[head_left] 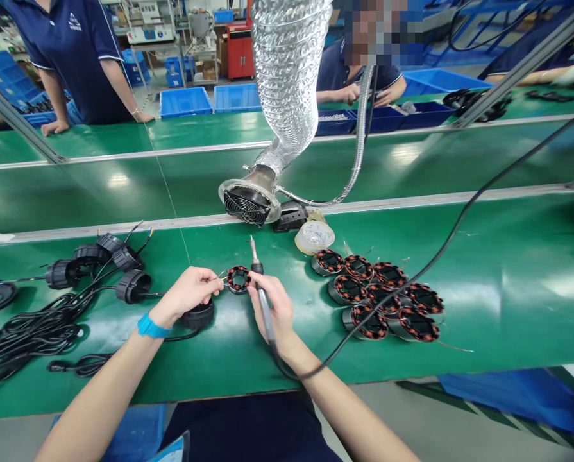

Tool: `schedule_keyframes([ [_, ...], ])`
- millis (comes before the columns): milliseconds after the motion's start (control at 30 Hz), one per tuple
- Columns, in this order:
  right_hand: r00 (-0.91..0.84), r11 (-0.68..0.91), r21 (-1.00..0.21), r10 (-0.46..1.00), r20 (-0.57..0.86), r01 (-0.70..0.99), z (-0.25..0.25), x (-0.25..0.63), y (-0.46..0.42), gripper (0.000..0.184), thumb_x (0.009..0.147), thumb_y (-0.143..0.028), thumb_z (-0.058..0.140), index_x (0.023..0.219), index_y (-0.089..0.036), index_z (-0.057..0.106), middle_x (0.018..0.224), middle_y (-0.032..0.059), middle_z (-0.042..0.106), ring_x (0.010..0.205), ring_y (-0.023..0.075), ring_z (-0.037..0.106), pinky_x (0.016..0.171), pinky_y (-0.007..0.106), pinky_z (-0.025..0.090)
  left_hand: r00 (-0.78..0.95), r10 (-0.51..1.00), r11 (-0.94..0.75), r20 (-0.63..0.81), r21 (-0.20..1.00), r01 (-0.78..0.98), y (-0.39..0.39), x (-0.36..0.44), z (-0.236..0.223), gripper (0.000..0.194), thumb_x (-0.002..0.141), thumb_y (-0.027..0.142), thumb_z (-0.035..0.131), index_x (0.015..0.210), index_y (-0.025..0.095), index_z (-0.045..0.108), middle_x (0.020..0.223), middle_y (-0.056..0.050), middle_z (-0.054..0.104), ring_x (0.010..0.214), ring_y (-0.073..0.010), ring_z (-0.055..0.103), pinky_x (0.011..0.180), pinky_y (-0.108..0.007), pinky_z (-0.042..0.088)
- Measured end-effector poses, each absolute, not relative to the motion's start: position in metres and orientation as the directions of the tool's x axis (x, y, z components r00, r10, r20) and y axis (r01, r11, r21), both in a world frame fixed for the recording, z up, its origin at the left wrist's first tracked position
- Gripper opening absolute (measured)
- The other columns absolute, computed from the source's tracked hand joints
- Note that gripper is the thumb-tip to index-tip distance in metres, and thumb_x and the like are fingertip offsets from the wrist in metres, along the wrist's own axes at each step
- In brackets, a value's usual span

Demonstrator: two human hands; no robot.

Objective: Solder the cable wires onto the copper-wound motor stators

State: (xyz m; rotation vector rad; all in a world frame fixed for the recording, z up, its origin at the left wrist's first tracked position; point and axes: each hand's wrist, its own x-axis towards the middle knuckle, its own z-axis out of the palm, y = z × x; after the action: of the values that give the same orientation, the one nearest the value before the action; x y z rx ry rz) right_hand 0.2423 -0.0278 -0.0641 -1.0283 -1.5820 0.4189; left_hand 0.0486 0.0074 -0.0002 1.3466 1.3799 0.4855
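Note:
A small ring-shaped motor stator (pixel 238 280) with copper windings sits between my hands on the green bench. My left hand (pixel 197 287), with a blue band at the wrist, pinches thin wires at the stator's left side. In my right hand (pixel 274 305) is a soldering iron (pixel 262 298), its tip pointing up and away from me. The fingers of that hand also touch the stator's right edge. Just below my left hand lies a black round cap (pixel 199 316) with a black cable, partly covered by the hand.
Several stators (pixel 383 292) stand grouped at right, the iron's cord crossing over them. Black caps (pixel 133 285) and coiled cables (pixel 36 333) lie at left. An extraction hose (pixel 291 77) hangs ahead, near a round tub (pixel 314 237). Two people are across the bench.

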Motion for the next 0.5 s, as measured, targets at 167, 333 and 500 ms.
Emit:
schedule_keyframes([
  [167, 0.143, 0.505, -0.792, 0.806, 0.575, 0.343, -0.081, 0.247, -0.043, 0.019, 0.094, -0.025, 0.047, 0.098, -0.022, 0.066, 0.079, 0.0047, 0.068, 0.068, 0.02, 0.069, 0.064, 0.036, 0.059, 0.258, 0.883, 0.256, -0.392, 0.864, 0.434, 0.009, 0.047, -0.001, 0.03, 0.078, 0.042, 0.063, 0.066, 0.015, 0.061, 0.044, 0.003, 0.049, 0.043, -0.0094, 0.042, 0.05, -0.022, 0.03],
  [333, 0.154, 0.471, -0.819, 0.828, 0.538, 0.329, -0.087, 0.245, -0.047, 0.022, 0.094, -0.029, 0.046, 0.092, -0.021, 0.066, 0.067, 0.0023, 0.065, 0.058, 0.0187, 0.068, 0.056, 0.033, 0.057, 0.262, 0.886, 0.236, -0.383, 0.858, 0.457, 0.009, 0.047, 0.001, 0.028, 0.079, 0.041, 0.062, 0.068, 0.015, 0.061, 0.044, 0.003, 0.05, 0.044, -0.0101, 0.044, 0.051, -0.022, 0.032],
  [500, 0.123, 0.519, -0.809, 0.816, 0.565, 0.276, -0.081, 0.241, -0.045, 0.02, 0.096, -0.024, 0.046, 0.096, -0.021, 0.065, 0.058, -0.0019, 0.061, 0.052, 0.0164, 0.066, 0.055, 0.03, 0.055, 0.269, 0.884, 0.243, -0.383, 0.866, 0.436, 0.009, 0.047, 0.0, 0.028, 0.08, 0.041, 0.061, 0.069, 0.015, 0.061, 0.044, 0.003, 0.051, 0.044, -0.0098, 0.045, 0.05, -0.021, 0.032],
])
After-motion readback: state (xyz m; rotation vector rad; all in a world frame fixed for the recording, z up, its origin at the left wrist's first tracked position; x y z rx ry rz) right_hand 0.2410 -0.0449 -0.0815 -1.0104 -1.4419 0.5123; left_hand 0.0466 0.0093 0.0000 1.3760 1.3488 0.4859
